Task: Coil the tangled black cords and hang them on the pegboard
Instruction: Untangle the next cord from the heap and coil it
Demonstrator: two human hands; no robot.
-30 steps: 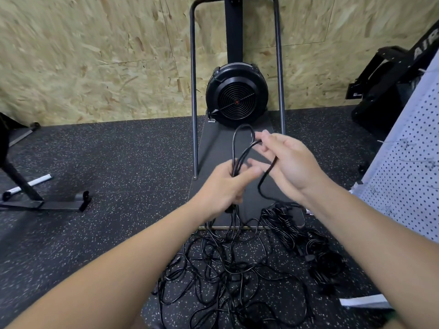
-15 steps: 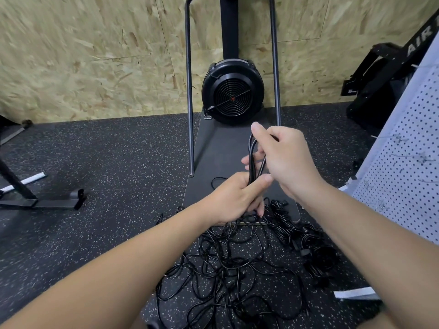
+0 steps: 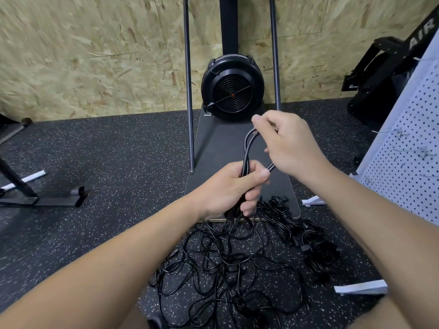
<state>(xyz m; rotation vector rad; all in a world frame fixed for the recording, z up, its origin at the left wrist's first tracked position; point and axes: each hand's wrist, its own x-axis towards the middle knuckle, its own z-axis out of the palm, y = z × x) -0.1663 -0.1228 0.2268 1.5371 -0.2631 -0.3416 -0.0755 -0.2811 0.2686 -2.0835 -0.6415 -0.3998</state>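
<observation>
Speckled rubber floor, chipboard wall, fan machine; pegboard at right. Left hand fist-clamps gathered cord loops; right hand pinches the loop top. Tangled cords below, bundled coils beside. Advisable: equal loops, firm base grip, slack fed gradually

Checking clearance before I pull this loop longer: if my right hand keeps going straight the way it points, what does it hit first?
Probably the black fan housing just beyond. The right hand, pinching the cord loop, points up and away toward it; depth is unclear.
</observation>
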